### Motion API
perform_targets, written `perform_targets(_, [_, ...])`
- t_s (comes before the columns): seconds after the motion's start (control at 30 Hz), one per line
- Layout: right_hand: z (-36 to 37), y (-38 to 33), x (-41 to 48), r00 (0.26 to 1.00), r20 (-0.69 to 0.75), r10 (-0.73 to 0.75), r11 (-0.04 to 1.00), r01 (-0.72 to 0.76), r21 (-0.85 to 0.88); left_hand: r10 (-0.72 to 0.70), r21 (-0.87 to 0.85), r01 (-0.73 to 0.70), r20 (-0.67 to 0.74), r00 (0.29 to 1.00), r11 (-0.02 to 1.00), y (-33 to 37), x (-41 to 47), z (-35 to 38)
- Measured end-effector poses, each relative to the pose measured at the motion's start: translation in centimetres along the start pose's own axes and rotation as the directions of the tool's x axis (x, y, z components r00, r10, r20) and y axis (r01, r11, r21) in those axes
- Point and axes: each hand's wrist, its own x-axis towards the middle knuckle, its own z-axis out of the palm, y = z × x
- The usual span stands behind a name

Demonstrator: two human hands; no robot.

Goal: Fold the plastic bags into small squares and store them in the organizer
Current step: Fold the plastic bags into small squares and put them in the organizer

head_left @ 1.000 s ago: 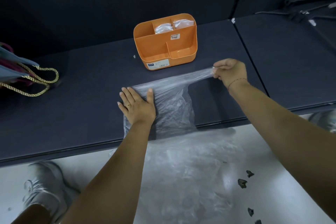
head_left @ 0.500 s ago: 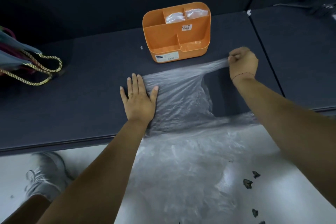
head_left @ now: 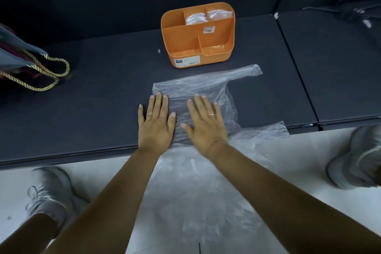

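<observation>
At the far left a cloth bag with rope handles [head_left: 31,68] lies on the dark table [head_left: 103,99], apart from your work. Your left hand [head_left: 156,123] lies flat with straight fingers at the left edge of the clear plastic bag [head_left: 202,88] and presses it down; it grasps nothing. The bag is spread on the table just in front of the orange organizer [head_left: 198,35], and its lower part hangs over the near table edge. Your right hand [head_left: 204,123] is also flat and released, palm down on the middle of the bag. In the organizer, the two rear compartments already hold folded bags [head_left: 195,18]; the front ones look empty. So I judge that part of the task is done, but this bag is only being smoothed: all folds and the storing are left. One second ago your right hand pinched the bag's handle [head_left: 247,71] and pulled it to the right; now the handle lies free on the table.
</observation>
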Motion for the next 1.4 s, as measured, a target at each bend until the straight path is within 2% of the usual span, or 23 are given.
perform_targets(0.1, [-0.2, 6.0, -1.2, 0.993, -0.022, 0.118, 0.99, -0.119, -0.077, -0.013, 0.033, 0.013, 0.012, 1.0, 0.999, 0.3, 0.0, 0.0])
perform_targets(0.23, [-1.9, 12.9, -3.5, 0.953, -0.073, 0.295, 0.951, -0.3, -0.072, -0.034, 0.051, 0.033, 0.013, 0.999, 0.998, 0.4, 0.0, -0.1])
perform_targets(0.3, [-2.8, 14.1, -4.0, 0.919, -0.089, 0.384, 0.917, -0.391, -0.077, -0.071, -0.031, 0.071, -0.005, 0.997, 0.997, 0.4, 0.1, -0.3])
perform_targets(0.37, [-3.5, 12.8, -3.4, 0.906, -0.096, 0.413, 0.906, -0.419, -0.061, -0.099, -0.112, 0.094, -0.038, 0.994, 0.989, 0.5, 0.4, -0.7])
perform_targets(0.43, [-3.9, 9.4, -1.9, 0.945, -0.12, 0.304, 0.951, -0.309, -0.021, -0.083, -0.118, 0.077, -0.047, 0.995, 0.99, 0.7, 1.0, -0.9])
perform_targets(0.5, [-3.8, 5.0, 0.2, 0.985, -0.133, 0.113, 0.994, -0.11, 0.027, -0.059, -0.114, 0.055, -0.034, 0.998, 0.992, 1.0, 1.8, -1.0])
perform_targets(0.57, [-3.3, 1.2, 2.4, 0.993, -0.108, -0.039, 0.998, 0.044, 0.047, -0.033, -0.099, 0.032, -0.013, 0.999, 0.995, 1.2, 2.5, -1.0])
perform_targets(0.67, [-2.0, -0.1, 5.0, 0.996, -0.004, -0.089, 0.996, 0.089, 0.006, -0.011, -0.007, 0.012, 0.008, 1.0, 1.0, 0.4, 3.2, -0.7])
perform_targets(0.73, [-1.7, 2.0, 5.5, 0.998, 0.016, -0.053, 0.998, 0.054, -0.039, -0.037, 0.011, 0.037, 0.016, 0.999, 0.999, -0.2, 3.4, -0.8])
perform_targets(0.83, [-2.4, 7.6, 5.1, 0.997, -0.047, 0.063, 0.995, -0.066, -0.078, -0.061, 0.029, 0.06, 0.034, 0.998, 0.998, -0.9, 3.8, -0.8])
perform_targets(0.93, [-3.7, 13.6, 4.2, 0.963, -0.101, 0.248, 0.964, -0.256, -0.072, -0.061, 0.03, 0.06, 0.048, 0.997, 0.998, -0.9, 4.0, -0.9])
perform_targets(1.03, [-4.6, 17.3, 2.8, 0.927, -0.111, 0.358, 0.931, -0.364, -0.035, -0.051, -0.043, 0.055, 0.077, 0.996, 0.998, -1.1, 3.6, -1.4])
perform_targets(1.1, [-5.2, 17.5, 1.5, 0.911, -0.118, 0.395, 0.917, -0.399, -0.006, -0.034, -0.081, 0.034, -0.005, 0.999, 0.996, -1.3, 1.8, -1.5])
perform_targets(1.17, [-5.3, 15.0, 0.0, 0.915, -0.167, 0.368, 0.929, -0.37, 0.024, -0.04, -0.113, 0.024, -0.148, 0.988, 0.993, -1.2, -1.2, -1.3])
perform_targets(1.23, [-4.6, 9.8, -1.7, 0.95, -0.188, 0.249, 0.968, -0.243, 0.056, -0.04, -0.121, 0.013, -0.222, 0.974, 0.993, -0.7, -4.5, -0.4])
perform_targets(1.33, [-2.1, 0.5, -3.6, 0.996, -0.088, -0.01, 0.996, 0.018, 0.09, -0.006, -0.079, -0.006, -0.159, 0.987, 0.997, 0.0, -7.8, 1.3])
perform_targets(1.4, [-0.4, -3.2, -4.0, 0.996, 0.008, -0.091, 0.994, 0.091, 0.063, -0.001, -0.011, 0.0, -0.104, 0.995, 1.0, 0.0, -8.7, 1.9])
